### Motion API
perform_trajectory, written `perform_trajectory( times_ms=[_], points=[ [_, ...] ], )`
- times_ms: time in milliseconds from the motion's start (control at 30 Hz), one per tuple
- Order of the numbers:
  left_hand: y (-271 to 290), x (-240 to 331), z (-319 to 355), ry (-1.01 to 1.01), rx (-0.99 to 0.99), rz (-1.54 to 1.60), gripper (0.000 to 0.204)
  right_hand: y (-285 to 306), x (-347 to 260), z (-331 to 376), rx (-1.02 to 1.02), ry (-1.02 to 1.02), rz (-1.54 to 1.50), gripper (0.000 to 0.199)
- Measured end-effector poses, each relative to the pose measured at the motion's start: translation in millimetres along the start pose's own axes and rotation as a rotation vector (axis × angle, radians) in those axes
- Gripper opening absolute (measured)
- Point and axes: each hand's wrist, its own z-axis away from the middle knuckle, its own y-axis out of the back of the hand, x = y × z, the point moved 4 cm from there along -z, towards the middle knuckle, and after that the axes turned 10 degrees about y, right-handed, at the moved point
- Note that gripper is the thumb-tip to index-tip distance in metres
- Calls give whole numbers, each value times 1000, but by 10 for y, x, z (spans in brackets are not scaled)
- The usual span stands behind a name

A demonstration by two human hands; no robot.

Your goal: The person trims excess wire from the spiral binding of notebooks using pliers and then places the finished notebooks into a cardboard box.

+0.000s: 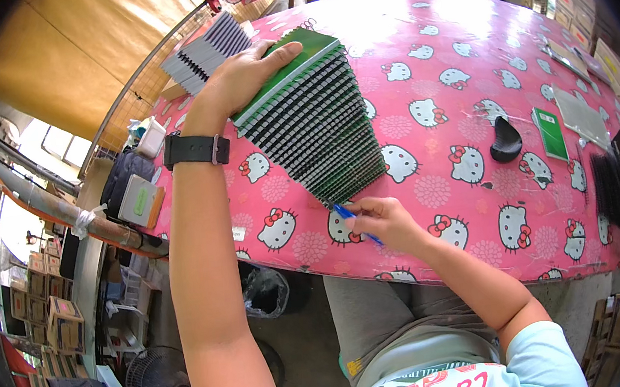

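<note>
A tall stack of green-covered spiral notebooks (318, 128) stands on the pink table, its rows of dark coils facing me. My left hand (248, 71) grips the stack's top left end, thumb across the green cover; the other fingers are mostly hidden behind it. At the stack's lower end, close to the table, my right hand (390, 223) is closed around small blue-handled pliers (344, 211). Their dark tip meets the coil ends at the bottom corner; the jaws are too small to make out.
Beyond my left wrist stands another pile of notebooks (205, 59). On the right of the table lie a black curved object (505, 141), a single green notebook (551, 133) and a bundle of black coils (612, 192). A lined bin (266, 292) stands below the near edge.
</note>
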Motion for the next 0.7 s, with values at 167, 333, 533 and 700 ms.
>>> perform_trajectory(
  times_ms=[167,333,533,700],
  points=[
    [-3,-24,8,-26,40,-19,85,15,-22,10,6,-209,-122,37],
    [6,-10,-20,12,7,-25,84,-42,-234,83,91,369,800,42],
    [-8,9,9,-32,63,-10,95,-73,-183,59,64,503,902,39],
    [8,-72,-44,3,51,-20,96,-54,65,21,-3,-436,-446,38]
  ],
)
